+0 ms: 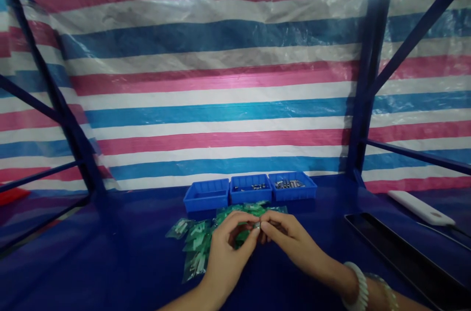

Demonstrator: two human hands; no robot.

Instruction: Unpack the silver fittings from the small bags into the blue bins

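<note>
My left hand (pixel 231 240) and my right hand (pixel 285 232) meet above the blue table, thumbs and fingertips pinched together. Between them is a small silvery piece (pixel 257 225), mostly covered by the fingers and too small to name. Small clear and green plastic bags (pixel 198 237) with pale parts inside lie in a pile to the left of and behind my hands. Just beyond stand three blue bins: a left bin (pixel 206 188) with nothing visible in it, a middle bin (pixel 250 198) with a few small metal parts, and a right bin (pixel 294 195) with more metal pieces.
A dark, flat phone-like slab (pixel 401 252) lies on the blue table (pixel 140 252) at right. Behind it is a white oblong device (pixel 421 208) with a cable. Blue metal posts (pixel 368 80) frame both sides, with a striped plastic sheet (pixel 221 115) across the back.
</note>
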